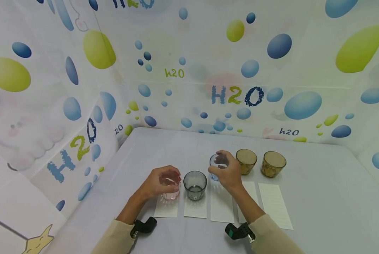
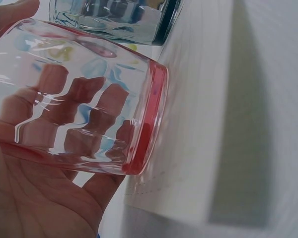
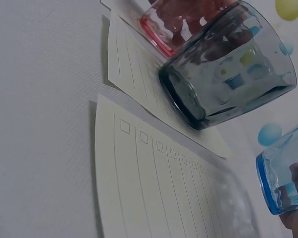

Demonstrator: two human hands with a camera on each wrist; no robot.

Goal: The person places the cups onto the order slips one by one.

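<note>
My left hand point(image 1: 160, 180), fingers curled, grips pink-tinted clear glass tumbler point(image 1: 171, 197) at far end of white paper strip point(image 1: 165, 210); smoky-grey glass tumbler point(image 1: 195, 187) alongside; my right hand point(image 1: 230, 173) grips blue-tinted clear glass tumbler point(image 3: 278, 182), left of two amber glass tumblers point(image 1: 273, 165)

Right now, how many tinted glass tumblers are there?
5: pink glass tumbler in the left hand; grey glass tumbler between the hands; blue glass tumbler in the right hand; right of that, one amber glass tumbler, then another.
</note>
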